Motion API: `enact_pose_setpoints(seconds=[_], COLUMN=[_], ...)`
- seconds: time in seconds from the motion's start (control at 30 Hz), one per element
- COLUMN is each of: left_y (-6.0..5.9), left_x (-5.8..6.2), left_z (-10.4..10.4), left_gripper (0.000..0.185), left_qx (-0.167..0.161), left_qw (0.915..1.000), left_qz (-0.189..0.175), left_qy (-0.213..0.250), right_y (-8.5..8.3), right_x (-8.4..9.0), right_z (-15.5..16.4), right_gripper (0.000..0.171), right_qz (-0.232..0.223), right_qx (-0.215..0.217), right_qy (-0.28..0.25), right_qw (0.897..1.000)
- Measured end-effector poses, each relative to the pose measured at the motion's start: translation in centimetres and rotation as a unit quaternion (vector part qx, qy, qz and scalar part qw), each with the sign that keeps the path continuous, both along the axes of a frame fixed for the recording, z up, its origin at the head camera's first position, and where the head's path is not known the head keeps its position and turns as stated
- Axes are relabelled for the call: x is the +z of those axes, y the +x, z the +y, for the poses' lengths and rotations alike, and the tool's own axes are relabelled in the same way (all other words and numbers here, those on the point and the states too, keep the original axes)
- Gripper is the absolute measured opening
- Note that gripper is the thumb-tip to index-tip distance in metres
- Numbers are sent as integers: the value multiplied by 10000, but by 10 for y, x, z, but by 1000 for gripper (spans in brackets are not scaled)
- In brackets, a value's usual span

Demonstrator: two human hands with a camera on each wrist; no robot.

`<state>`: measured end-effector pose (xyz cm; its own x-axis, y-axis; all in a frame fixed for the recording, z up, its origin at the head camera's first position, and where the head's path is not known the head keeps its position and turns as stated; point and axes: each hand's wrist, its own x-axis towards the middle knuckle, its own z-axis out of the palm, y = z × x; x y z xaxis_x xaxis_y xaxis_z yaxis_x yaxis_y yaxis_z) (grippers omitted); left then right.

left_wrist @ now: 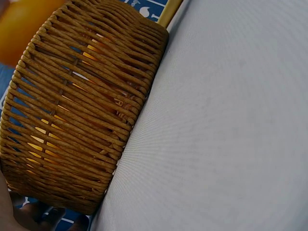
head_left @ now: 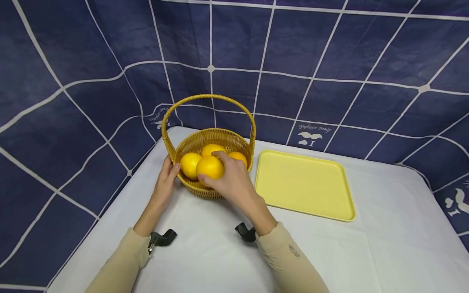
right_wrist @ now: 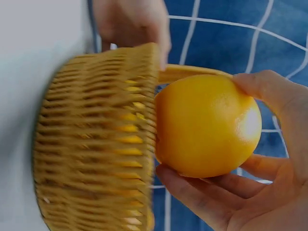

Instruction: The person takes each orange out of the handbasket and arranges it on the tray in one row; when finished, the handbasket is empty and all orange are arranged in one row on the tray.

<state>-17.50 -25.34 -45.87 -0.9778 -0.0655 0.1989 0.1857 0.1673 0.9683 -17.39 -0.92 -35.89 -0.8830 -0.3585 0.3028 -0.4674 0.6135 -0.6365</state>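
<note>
A wicker basket [head_left: 203,190] with a tall arched handle stands on the white cloth. My left hand [head_left: 165,182] grips its left side, the thumb at the rim by the handle's foot and the other fingers along the outer wall. My right hand [head_left: 234,178] holds an orange [right_wrist: 207,126] at the near side of the basket's mouth, thumb and fingers around the fruit. In the right wrist view that orange sits just past the rim. Inside the basket lie more oranges: one on the left [head_left: 190,165], one at the back [head_left: 213,149] and one on the right [head_left: 238,157], partly hidden.
To the right of the basket a yellow rectangular tray [head_left: 304,185] lies flat on the white-covered table [head_left: 388,244]. A dark blue cloth with white lines [head_left: 293,44] hangs behind and along the left side.
</note>
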Motion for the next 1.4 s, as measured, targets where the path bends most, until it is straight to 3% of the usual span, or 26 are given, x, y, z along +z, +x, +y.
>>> enact_pose_setpoints(seconds=[0.17,0.3,0.63,0.8,1.03,1.4], left_y=[0,-1,-1,-2,-1,-1], left_x=[1,2,-1,0,2,2], left_z=[-1,0,3,2,0,1], left_gripper=[62,63,64,64,66,65], left_qx=[37,10,-58,14,-6,-74], left_qw=[10000,10000,9999,10000,9998,9997], left_qz=[-19,-15,-55,-85,-196,-139], left_qy=[-22,-15,81,-44,-5,195], right_y=[9,11,-10,-27,-49,-60], right_x=[15,24,29,18,-13,-46], right_z=[22,44,100,121,129,128], right_gripper=[60,57,59,63,69,79], right_qz=[99,-102,-774,-1017,-1244,-1419], right_qx=[-186,-457,-1181,-1797,-2473,-2666], right_qy=[-487,-595,-587,-344,-149,202], right_qw=[9986,9971,9882,9778,9608,9531])
